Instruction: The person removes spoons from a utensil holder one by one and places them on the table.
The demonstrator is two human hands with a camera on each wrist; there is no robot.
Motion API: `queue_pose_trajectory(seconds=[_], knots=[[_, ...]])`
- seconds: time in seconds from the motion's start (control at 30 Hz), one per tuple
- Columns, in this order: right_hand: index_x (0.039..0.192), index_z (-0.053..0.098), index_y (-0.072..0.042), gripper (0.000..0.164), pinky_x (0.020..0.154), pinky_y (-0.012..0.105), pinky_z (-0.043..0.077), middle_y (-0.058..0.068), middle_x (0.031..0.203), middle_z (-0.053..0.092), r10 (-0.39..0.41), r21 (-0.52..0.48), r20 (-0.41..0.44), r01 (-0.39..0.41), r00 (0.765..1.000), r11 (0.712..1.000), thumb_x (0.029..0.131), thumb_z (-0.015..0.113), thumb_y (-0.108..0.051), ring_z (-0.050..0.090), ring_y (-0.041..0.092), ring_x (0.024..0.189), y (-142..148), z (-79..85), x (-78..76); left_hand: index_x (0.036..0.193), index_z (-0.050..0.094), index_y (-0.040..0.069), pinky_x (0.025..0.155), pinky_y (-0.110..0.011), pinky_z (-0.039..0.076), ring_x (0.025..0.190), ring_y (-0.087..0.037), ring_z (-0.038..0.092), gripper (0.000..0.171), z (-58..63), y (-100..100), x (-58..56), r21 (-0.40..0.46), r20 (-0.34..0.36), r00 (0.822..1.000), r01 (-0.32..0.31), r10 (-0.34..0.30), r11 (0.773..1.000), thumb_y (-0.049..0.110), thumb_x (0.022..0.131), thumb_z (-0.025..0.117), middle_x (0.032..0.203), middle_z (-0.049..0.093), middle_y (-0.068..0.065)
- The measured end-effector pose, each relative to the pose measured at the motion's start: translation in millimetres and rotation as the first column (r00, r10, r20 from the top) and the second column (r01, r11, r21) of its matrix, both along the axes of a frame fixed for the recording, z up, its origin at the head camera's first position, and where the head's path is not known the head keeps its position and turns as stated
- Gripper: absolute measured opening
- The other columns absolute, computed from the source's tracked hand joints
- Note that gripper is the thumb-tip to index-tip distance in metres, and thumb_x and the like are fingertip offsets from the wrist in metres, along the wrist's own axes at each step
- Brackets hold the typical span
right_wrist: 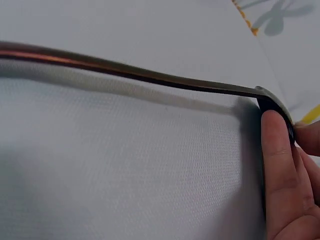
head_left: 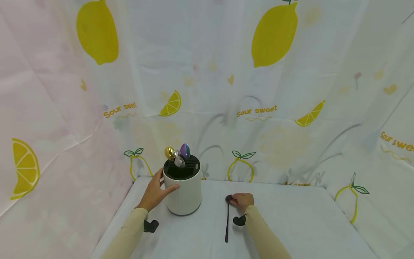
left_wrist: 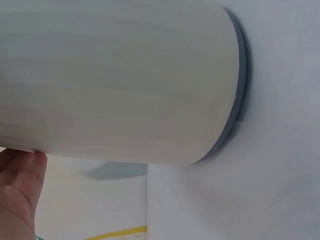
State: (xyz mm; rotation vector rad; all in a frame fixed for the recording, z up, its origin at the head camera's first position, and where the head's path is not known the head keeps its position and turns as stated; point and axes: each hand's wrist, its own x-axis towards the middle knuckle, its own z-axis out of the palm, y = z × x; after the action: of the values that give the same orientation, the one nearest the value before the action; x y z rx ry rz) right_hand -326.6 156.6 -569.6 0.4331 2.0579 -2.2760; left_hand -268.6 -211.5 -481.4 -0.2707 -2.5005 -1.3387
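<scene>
A white cylindrical utensil holder (head_left: 185,196) with a black slotted top stands at the table's left. My left hand (head_left: 153,194) holds its side, thumb across the front and fingers around the left. In the left wrist view, the fingertips (left_wrist: 35,167) touch the holder's pale wall (left_wrist: 125,85). Several spoons stand bowl-up in the holder, among them a gold spoon (head_left: 169,153) and a purple-blue spoon (head_left: 185,151). Right of the holder, my right hand (head_left: 243,201) pinches the bowl of a dark long-handled spoon (head_left: 227,223), whose handle (right_wrist: 130,74) points toward me, low over the cloth.
A white cloth covers the table (head_left: 291,219). Behind it and at both sides hangs a lemon-print curtain (head_left: 207,82), close to the table's back edge. Each sleeve has a dark heart-shaped piece (head_left: 151,226) near the wrist.
</scene>
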Motion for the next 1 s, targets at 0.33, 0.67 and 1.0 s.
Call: queue_pose_trajectory(seconds=[0.33, 0.67, 1.0], knots=[[0.098, 0.066, 0.013, 0.020, 0.054, 0.021, 0.058, 0.012, 0.070, 0.070, -0.014, 0.178, 0.019, 0.011, 1.000, 0.984, 0.082, 0.068, 0.001, 0.068, 0.014, 0.058, 3.7, 2.5, 7.3, 0.153, 0.024, 0.014, 0.107, -0.049, 0.041, 0.138, -0.033, 0.035, 0.103, -2.9, 1.8, 0.0, -0.005, -0.011, 1.000, 0.005, -0.005, 1.000, 0.059, 0.076, 0.076, 0.154, 0.032, -0.009], [0.103, 0.063, 0.015, 0.028, 0.054, 0.020, 0.058, 0.012, 0.073, 0.071, -0.032, 0.183, 0.032, 0.026, 0.999, 0.983, 0.081, 0.068, -0.002, 0.069, 0.014, 0.058, 23.1, 3.8, 5.6, 0.153, 0.024, 0.013, 0.107, -0.050, 0.041, 0.138, -0.034, 0.035, 0.104, 0.3, 1.6, -0.8, 0.004, -0.013, 1.000, 0.002, -0.002, 1.000, 0.060, 0.076, 0.075, 0.154, 0.030, -0.010], [0.105, 0.065, 0.013, 0.030, 0.057, 0.016, 0.054, 0.008, 0.072, 0.071, -0.057, 0.263, 0.062, 0.039, 0.996, 0.964, 0.083, 0.067, -0.008, 0.069, 0.012, 0.060, 48.8, 5.5, 7.7, 0.154, 0.023, 0.012, 0.107, -0.049, 0.040, 0.139, -0.034, 0.034, 0.106, 0.7, -0.4, 0.1, 0.001, 0.006, 1.000, 0.005, -0.005, 1.000, 0.061, 0.075, 0.075, 0.155, 0.029, -0.011]])
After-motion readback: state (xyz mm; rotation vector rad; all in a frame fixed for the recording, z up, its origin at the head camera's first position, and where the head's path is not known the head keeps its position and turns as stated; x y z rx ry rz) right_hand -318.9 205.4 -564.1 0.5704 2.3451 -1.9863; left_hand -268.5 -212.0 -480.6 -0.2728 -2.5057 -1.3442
